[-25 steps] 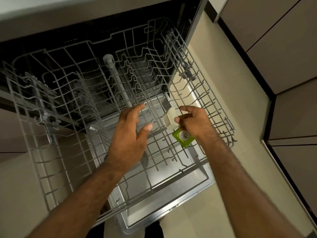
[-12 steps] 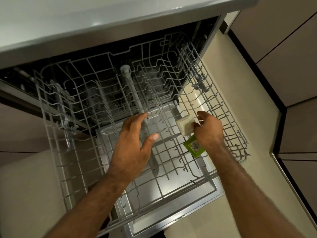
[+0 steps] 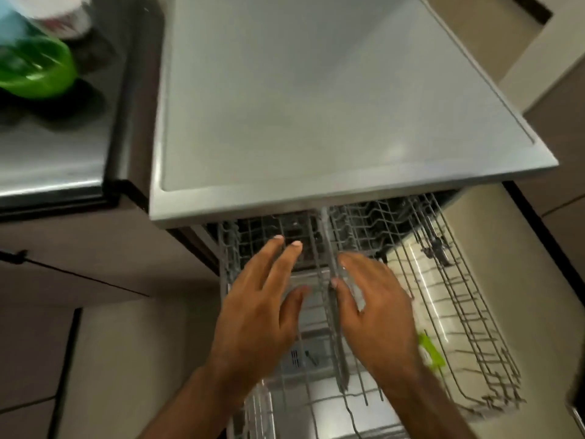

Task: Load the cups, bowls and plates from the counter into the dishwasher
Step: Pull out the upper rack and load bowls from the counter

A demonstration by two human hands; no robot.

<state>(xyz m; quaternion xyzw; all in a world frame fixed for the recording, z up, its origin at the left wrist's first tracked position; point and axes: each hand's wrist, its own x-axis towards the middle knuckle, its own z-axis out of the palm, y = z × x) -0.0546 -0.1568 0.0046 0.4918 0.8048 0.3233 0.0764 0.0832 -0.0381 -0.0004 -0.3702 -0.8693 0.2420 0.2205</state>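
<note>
The grey wire dishwasher rack [image 3: 468, 327] is pulled out below the pale worktop [image 3: 316, 106]. Both hands hover over its middle with fingers spread and nothing held. My left hand [image 3: 259, 312] is left of a central rack rail, and my right hand [image 3: 376, 312] is just right of it, thumb by the rail. A small green packet [image 3: 432, 350] shows blurred beside my right wrist, apart from the fingers. On the left counter [image 3: 47, 160] sit a green bowl [image 3: 38, 68] and, behind it, a blurred white cup [image 3: 63, 14].
The open dishwasher door [image 3: 411, 274] gleams under the rack. Brown cabinet fronts [image 3: 79, 248] stand at left and at far right [image 3: 563, 137], with beige floor [image 3: 126, 359] between. A light blue object [image 3: 12, 20] is cut off by the top left corner.
The view has tilted up to take in the worktop and left counter. My right hand has let go of the green packet and the white piece, and both hands have moved further back over the rack.
</note>
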